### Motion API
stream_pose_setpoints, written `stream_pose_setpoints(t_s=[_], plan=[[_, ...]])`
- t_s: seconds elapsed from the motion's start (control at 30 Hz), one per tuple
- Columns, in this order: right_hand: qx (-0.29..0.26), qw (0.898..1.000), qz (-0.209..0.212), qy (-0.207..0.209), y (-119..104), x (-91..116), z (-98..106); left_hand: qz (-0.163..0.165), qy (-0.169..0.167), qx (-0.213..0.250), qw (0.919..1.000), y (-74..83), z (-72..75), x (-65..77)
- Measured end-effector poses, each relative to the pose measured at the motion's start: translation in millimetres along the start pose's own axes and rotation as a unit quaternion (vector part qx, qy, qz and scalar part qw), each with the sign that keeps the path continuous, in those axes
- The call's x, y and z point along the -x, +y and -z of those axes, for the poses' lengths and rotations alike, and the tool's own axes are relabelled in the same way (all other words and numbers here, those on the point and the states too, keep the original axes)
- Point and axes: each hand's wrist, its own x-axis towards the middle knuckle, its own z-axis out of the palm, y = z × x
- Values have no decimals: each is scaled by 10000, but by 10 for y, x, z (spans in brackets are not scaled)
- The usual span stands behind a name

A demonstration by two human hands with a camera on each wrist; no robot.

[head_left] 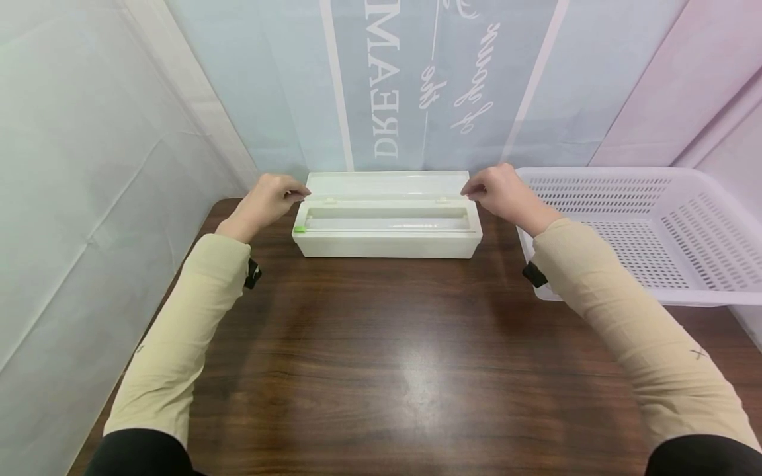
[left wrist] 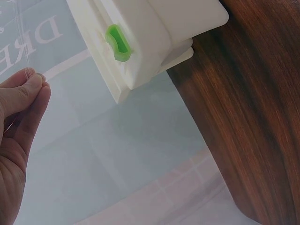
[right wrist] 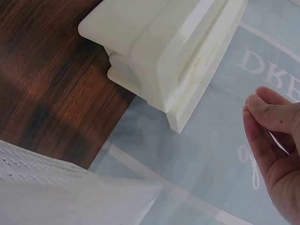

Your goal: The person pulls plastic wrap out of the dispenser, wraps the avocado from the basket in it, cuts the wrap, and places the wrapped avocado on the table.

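Note:
A white cling film dispenser [head_left: 387, 247] sits at the back of the table, its lid [head_left: 387, 178] raised toward the curtain. At its left front corner is a green slide cutter [head_left: 299, 229], seen larger in the left wrist view. My left hand [head_left: 275, 198] is by the lid's left end, thumb and fingertips pinching the edge of thin clear cling film [left wrist: 26, 44]. At the lid's right end, my right hand [head_left: 499, 192] pinches the film's other side the same way. The film is barely visible against the curtain.
On the right stands a white plastic basket [head_left: 639, 294] with slotted walls, partly behind my right forearm. A printed curtain [head_left: 286, 79] hangs along the table's back edge, and white cloth [head_left: 89, 165] on the left. Dark wooden tabletop [head_left: 357, 344] lies in front of the dispenser.

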Motion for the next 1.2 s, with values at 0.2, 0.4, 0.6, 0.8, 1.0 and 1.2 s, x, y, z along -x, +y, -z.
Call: stream_pose_setpoints(t_s=[0.2,0.4,0.6,0.8,1.0,1.2], plan=[[50,10000,-77,-27,6,8,13,44,-52,27,10000,-3,4,-9],[124,9999,-59,17,12,12,14,37,-36,-2,10000,-1,13,-12],[73,9999,6,94,-2,10,36,-7,35,42,10000,1,35,-11],[112,9998,-11,142,-2,-1,42,-147,102,24,9998,-3,53,-11],[150,9996,-7,235,-17,-6,60,-169,149,73,9997,3,73,-11],[155,9997,-10,196,-35,-3,80,-224,195,26,9996,1,84,-14]])
